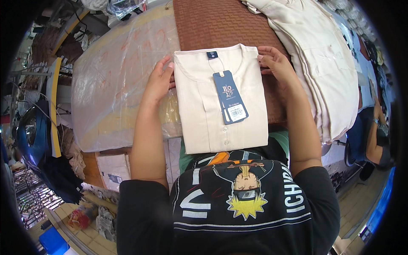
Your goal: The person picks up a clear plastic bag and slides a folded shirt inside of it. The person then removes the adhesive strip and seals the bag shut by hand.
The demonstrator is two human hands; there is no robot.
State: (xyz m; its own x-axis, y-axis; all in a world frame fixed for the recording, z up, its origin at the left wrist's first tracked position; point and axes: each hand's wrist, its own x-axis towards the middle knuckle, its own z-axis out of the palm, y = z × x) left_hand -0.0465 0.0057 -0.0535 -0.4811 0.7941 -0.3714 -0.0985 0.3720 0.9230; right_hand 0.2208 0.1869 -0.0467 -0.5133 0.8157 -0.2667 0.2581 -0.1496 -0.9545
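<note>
A folded cream shirt (204, 114) lies flat in front of me, its collar away from me and its lower end hanging over the table edge. A dark blue hang tag (229, 97) rests on its front. My left hand (159, 78) grips the shirt's left shoulder edge. On the opposite shoulder edge my right hand (276, 63) holds on, fingers curled over the fabric. The shirt lies partly on a brown textured cloth (212, 23).
A stack of cream shirts (323, 63) lies to the right. A clear plastic sheet (114, 85) covers the table on the left. Another person (376, 136) sits at the far right. Boxes and bags (97, 208) stand on the floor at lower left.
</note>
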